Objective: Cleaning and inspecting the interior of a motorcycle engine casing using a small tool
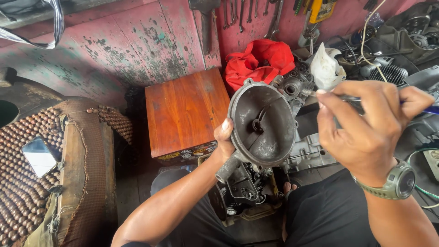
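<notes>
Up close, left hand [224,137] grips a round grey metal engine cover [263,123]; right hand [366,123] pinches a thin blue-handled tool [430,110] above a labelled carton [185,154] under a wooden board.

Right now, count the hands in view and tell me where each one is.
2. The left hand grips the round grey metal housing at its lower left edge. The right hand, at right with a wristwatch, pinches a thin tool beside the housing. None seems hidden.

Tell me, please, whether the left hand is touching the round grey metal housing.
Touching. The head view shows the left hand gripping the round grey metal housing, thumb pressed on its rim and fingers wrapped behind.
</notes>
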